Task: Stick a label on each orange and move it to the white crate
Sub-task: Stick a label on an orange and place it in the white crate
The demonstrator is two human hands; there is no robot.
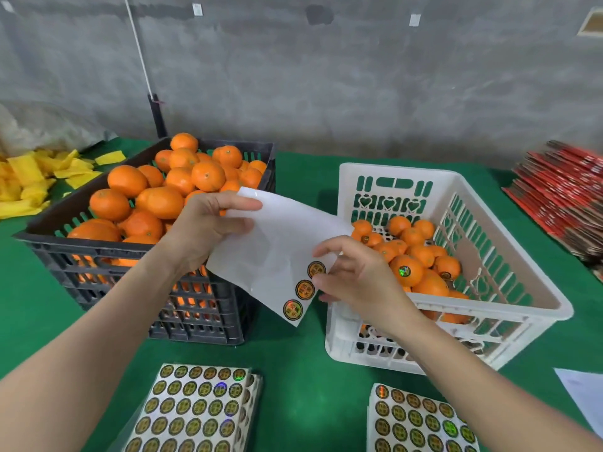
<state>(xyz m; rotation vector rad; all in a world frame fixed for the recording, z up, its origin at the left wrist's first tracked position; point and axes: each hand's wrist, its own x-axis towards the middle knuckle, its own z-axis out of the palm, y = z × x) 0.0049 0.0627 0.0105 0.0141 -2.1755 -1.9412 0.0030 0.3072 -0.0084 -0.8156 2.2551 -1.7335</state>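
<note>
Green table [293,370], crates (narrow gap)

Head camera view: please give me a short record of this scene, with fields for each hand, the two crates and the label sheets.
left hand: holds top of nearly used white backing sheet
right hand: fingers at the sheet's edge by three remaining round gold labels
black plastic crate: heaped with unlabelled oranges
white plastic crate: partly filled, labelled oranges
full label sheets: two stacks on green table, near edge
</note>
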